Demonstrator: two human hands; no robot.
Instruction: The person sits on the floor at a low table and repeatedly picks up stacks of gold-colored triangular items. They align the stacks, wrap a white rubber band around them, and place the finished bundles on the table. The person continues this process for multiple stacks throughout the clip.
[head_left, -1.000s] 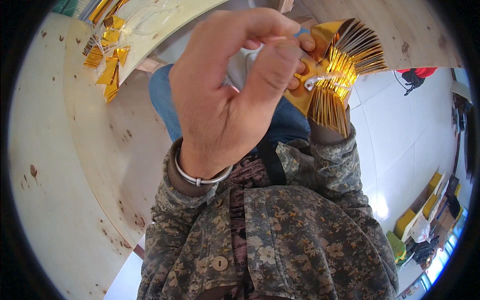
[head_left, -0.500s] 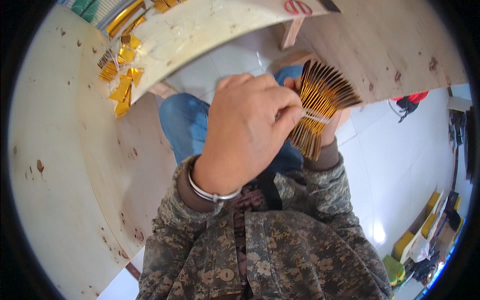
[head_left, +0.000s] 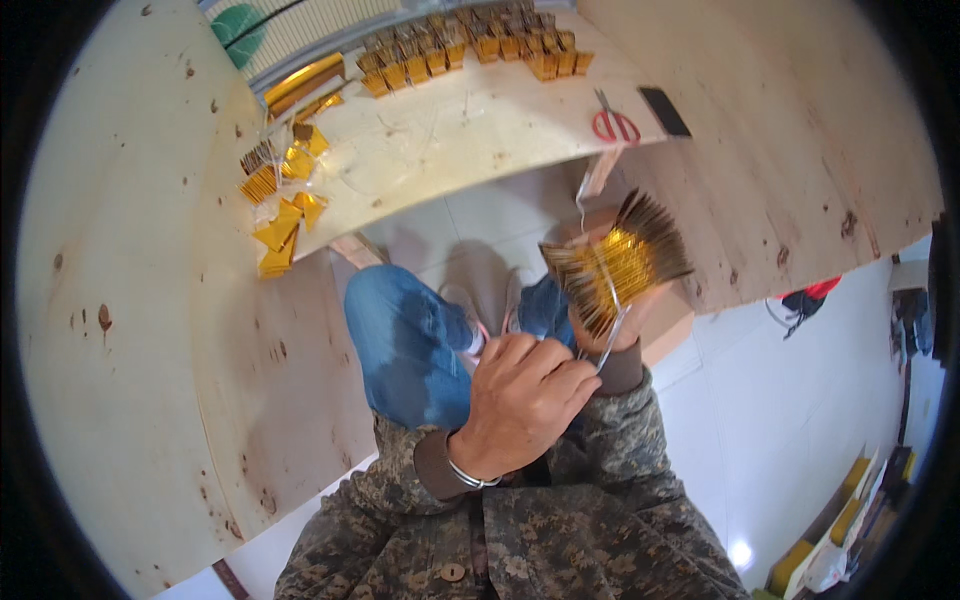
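Observation:
My right hand [head_left: 646,314] holds a bundle of folded gold foil paper [head_left: 636,262], its pleats fanning out at both ends. Most of that hand's fingers are hidden behind the bundle. A thin white string [head_left: 605,275] crosses the bundle's middle, with a loose end rising above it. Below the bundle, my left hand [head_left: 528,398] pinches the string between thumb and fingers and holds it taut. The bundle hangs over my lap, off the table.
On the wooden table [head_left: 440,140] stand rows of gold foil bundles [head_left: 415,68]. Loose gold foil pieces [head_left: 285,232] lie at its left. Red-handled scissors [head_left: 615,124] and a black flat object [head_left: 664,112] lie near the right end. Wooden panels [head_left: 780,180] flank both sides.
My left hand has moved down from the bundle, drawing the string out with it. The bundle has tilted in my right hand, and more of the tabletop shows.

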